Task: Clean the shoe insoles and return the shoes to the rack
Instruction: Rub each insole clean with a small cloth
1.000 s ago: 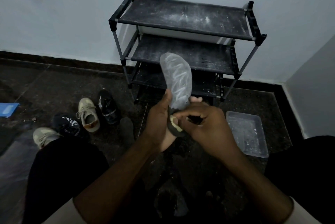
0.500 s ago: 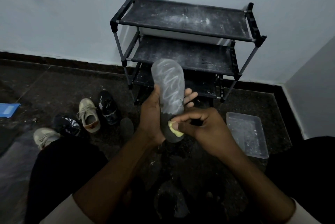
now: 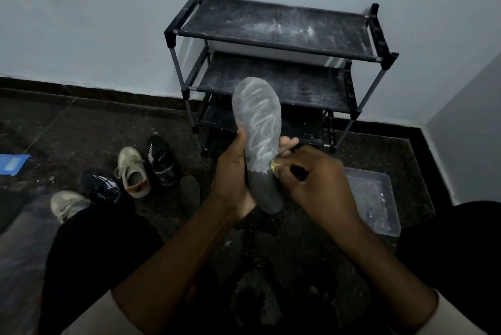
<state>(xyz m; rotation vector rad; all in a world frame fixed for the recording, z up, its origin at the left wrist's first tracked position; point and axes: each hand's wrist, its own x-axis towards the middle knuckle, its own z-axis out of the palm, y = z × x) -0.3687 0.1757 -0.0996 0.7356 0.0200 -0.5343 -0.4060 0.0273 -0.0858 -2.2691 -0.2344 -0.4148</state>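
- Up goes the right hand [image 3: 317, 185] along the grey foam shoe insole [image 3: 257, 128] since half a second back, and the dark heel end it was covering now shows bare.
- Right hand now: fingers curled tight, pinching a small yellow sponge [image 3: 274, 166] against the insole's right edge, right where the white lather stops.
- Left hand [image 3: 233, 177]: wrapped round the insole's middle, thumb lying up its left edge, fingertips peeking out past the right edge.
- The insole stands nearly upright, toe up, in front of the lower shelves of the black three-shelf shoe rack [image 3: 271, 28], with white zigzag streaks over its upper part.
- Left of the rack on the dark floor [image 3: 81, 131]: a black sneaker [image 3: 162, 161] and a beige laced sneaker [image 3: 132, 169] side by side, with a black striped sneaker [image 3: 101, 185] and a second beige sneaker [image 3: 67, 203] further out.
- Right of the rack and nearer the person, a clear rectangular plastic tray [image 3: 379, 199] sits on the floor, just beyond the right hand.
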